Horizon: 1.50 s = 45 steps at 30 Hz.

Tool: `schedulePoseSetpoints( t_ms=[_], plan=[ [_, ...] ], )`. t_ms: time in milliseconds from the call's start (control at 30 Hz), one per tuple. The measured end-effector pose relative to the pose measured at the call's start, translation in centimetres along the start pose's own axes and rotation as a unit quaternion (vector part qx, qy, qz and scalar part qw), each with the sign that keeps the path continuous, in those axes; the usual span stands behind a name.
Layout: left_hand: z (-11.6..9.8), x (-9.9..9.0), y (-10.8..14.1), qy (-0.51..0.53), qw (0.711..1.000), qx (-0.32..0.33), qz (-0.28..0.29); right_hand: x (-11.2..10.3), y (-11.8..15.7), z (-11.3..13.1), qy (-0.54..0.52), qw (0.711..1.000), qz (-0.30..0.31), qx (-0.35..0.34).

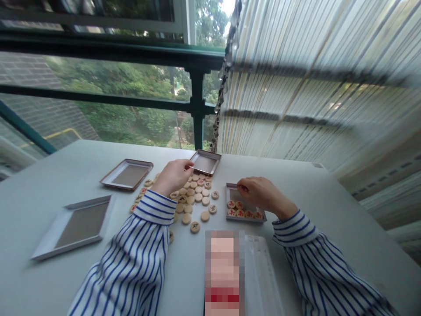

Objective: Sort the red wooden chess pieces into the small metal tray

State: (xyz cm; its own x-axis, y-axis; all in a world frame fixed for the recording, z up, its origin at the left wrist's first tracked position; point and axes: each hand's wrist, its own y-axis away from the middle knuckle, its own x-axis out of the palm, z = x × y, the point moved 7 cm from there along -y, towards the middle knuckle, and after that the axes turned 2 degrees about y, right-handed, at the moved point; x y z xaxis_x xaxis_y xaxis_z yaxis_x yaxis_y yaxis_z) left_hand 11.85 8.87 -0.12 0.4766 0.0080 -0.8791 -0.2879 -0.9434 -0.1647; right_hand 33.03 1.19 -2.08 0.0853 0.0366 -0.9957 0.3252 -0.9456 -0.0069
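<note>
My left hand (174, 176) is over the pile of round wooden pieces (190, 200), its pinched fingers at the near left edge of a shallow tray (204, 162). What those fingers hold, if anything, is too small to make out. On the right, my right hand (263, 192) reaches over a small box (246, 219) with its fingers curled inside the upper left part. Their tips are hidden from view. Several pieces with red characters (240, 213) lie in rows along the near side of that box.
A brown-rimmed tray (126, 174) and a larger white tray (80, 223) stand on the left of the white table (131, 289). A pixelated patch and a clear plastic object (263, 272) are at the near edge. Railing and string curtain stand behind.
</note>
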Motion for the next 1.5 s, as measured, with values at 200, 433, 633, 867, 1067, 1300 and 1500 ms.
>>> schedulePoseSetpoints(
  t_ms=[200, 433, 633, 867, 1067, 1300, 1500],
  plan=[
    [1.9, -0.5, -0.1, -0.056, 0.998, -0.032, -0.016, -0.8, -1.1, 0.8, 0.011, 1.0, -0.013, 0.009],
    [2.6, 0.1, -0.1, -0.049, 0.998, -0.045, -0.006, -1.1, -6.1, 2.4, 0.01, 1.0, 0.016, -0.014],
    [2.6, 0.1, 0.0, -0.032, 0.998, -0.046, -0.008, 0.1, -9.5, 3.0, 0.005, 0.999, 0.03, -0.022],
    [2.7, 0.2, -0.1, -0.032, 0.998, -0.047, -0.004, 0.7, -10.9, 3.1, 0.006, 0.999, 0.038, -0.029],
    [2.7, 0.4, -0.2, -0.034, 0.998, -0.046, 0.0, 0.8, -12.0, 3.3, 0.0, 0.999, 0.034, -0.031],
    [1.8, 0.8, -0.1, -0.043, 0.999, -0.015, 0.001, 1.1, -12.5, 3.3, -0.021, 0.999, 0.021, -0.027],
    [0.9, 1.6, 0.0, -0.038, 0.999, 0.009, 0.011, 0.5, -11.3, 2.9, -0.05, 0.998, -0.005, -0.037]
  ],
)
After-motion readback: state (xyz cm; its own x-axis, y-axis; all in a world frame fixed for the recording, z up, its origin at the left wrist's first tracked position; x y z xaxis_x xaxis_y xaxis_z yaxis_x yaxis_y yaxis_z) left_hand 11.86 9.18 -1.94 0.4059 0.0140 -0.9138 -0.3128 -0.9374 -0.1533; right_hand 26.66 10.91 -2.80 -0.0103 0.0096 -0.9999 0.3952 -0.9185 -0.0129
